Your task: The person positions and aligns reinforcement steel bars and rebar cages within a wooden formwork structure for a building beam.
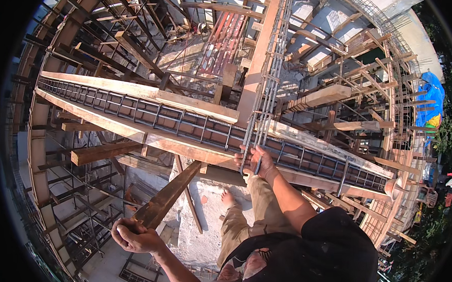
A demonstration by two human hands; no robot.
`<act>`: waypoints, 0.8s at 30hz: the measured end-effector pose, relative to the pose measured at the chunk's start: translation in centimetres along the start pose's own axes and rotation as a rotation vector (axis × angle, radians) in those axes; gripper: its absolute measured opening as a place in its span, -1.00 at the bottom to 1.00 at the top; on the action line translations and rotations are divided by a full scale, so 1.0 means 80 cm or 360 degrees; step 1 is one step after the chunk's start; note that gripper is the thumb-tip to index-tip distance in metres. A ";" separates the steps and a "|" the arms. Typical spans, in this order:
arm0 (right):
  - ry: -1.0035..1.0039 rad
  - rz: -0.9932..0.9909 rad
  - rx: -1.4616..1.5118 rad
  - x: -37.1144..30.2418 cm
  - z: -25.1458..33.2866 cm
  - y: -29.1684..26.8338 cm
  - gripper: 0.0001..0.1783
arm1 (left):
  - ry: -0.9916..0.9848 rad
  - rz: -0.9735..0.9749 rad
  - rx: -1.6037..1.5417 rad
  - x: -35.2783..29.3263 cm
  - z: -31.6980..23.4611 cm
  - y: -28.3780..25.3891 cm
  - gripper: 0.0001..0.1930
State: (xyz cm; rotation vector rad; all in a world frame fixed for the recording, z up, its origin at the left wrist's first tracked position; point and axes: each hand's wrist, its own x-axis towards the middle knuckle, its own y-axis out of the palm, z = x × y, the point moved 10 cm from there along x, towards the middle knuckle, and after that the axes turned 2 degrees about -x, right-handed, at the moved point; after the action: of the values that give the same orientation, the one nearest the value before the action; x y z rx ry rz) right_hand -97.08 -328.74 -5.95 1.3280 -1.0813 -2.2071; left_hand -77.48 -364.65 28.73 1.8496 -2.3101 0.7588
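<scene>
Right hand point(263, 164): fingers curled around steel bars point(248, 137), whose hooked ends overhang the near board of the timber formwork point(185, 150) — rebar cage point(155, 117) lying inside. From here, the left hand point(135, 236), fingers bent, overlaps a plank's point(170, 195) lower end — grip cannot be determined.

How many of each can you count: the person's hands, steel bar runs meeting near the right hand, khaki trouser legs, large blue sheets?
Hands: 2
Steel bar runs: 2
Khaki trouser legs: 2
Large blue sheets: 1
Total: 7
</scene>
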 end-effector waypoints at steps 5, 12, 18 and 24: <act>0.0042 -0.0203 -0.0017 0.002 0.000 -0.008 -0.53 | -0.0016 -0.0154 -0.0089 -0.001 -0.011 0.005 -0.75; 0.0030 -0.0130 0.0034 -0.021 0.001 0.005 -0.55 | -0.0080 -0.0224 -0.0095 0.001 -0.003 -0.001 -0.72; -0.0030 -0.0172 -0.0017 -0.084 0.038 0.032 -0.48 | -0.0163 -0.0201 -0.0053 0.000 -0.001 0.000 -0.70; -0.0033 -0.0220 0.0126 -0.123 0.056 0.004 -0.56 | -0.0246 -0.0264 -0.0233 0.000 0.015 -0.008 -0.76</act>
State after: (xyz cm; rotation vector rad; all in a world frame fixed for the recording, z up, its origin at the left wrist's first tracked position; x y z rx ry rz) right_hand -96.06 -320.84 1.36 1.4570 -1.1260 -2.3030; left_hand -76.57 -365.26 27.89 2.0653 -2.1935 0.4281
